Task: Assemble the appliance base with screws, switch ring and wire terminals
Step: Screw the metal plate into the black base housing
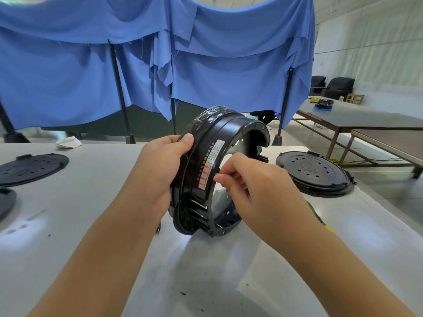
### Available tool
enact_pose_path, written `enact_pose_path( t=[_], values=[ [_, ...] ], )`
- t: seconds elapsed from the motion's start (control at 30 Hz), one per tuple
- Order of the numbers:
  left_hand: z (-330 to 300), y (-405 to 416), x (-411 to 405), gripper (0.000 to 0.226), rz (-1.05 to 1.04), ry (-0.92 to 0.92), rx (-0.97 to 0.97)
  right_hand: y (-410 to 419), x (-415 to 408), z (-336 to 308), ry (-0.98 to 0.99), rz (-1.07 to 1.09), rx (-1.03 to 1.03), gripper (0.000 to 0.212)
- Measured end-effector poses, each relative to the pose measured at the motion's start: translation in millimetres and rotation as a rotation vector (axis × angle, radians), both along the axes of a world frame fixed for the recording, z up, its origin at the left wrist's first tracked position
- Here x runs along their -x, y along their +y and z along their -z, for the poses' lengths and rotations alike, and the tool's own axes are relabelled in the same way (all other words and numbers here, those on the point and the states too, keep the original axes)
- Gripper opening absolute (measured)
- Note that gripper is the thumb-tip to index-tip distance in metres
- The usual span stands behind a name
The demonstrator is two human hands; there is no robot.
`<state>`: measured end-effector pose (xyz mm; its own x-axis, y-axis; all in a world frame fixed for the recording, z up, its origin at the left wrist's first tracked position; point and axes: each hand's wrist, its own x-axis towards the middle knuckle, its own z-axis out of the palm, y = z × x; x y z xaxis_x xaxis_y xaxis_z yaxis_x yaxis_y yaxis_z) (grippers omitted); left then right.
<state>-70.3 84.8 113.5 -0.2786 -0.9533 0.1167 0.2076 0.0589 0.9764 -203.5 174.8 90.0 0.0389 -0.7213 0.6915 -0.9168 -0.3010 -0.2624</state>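
Presumably to expose its inside, left hand [160,172] clamps the black round plastic appliance base [219,175] upright on edge, while right hand [249,179] fingertips [219,178] pinch together at the rim's 9 o'clock, contents unclear.

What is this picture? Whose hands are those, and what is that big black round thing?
The picture comes from a camera worn on a person's head, so you look down at their own two arms. No robot here.

The left hand grips a black appliance base, a big hollow ring stood up on its edge on the pale table. It has a label with writing on its side. The right hand pinches something small at the ring's inner rim; it is too tiny to tell what.

On the table lie flat black round plates with holes: one to the right, one to the left. A crumpled white cloth sits at the far edge. Behind hangs a blue curtain.
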Motion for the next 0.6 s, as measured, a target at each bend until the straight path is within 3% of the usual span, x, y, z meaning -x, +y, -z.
enact_pose_path(
  t=[0.13, 0.3, 0.47, 0.6],
  values=[
    [0, 2, 1, 0.018, -0.018, 0.004, 0.006, -1, 0, 1, -0.114, -0.025, -0.022, 0.018],
    [0, 2, 1, 0.016, -0.025, 0.005, 0.001, -4, -3, 5, 0.013, 0.018, 0.068, 0.018],
    [0, 1, -1, 0.017, -0.004, -0.016, 0.011, -8, 6, 6, -0.381, -0.128, -0.084, 0.012],
    [-1, 3, -2, 0.019, 0.065, -0.034, 0.011, -13, 18, 5, -0.797, -0.294, -0.223, 0.027]
  ],
)
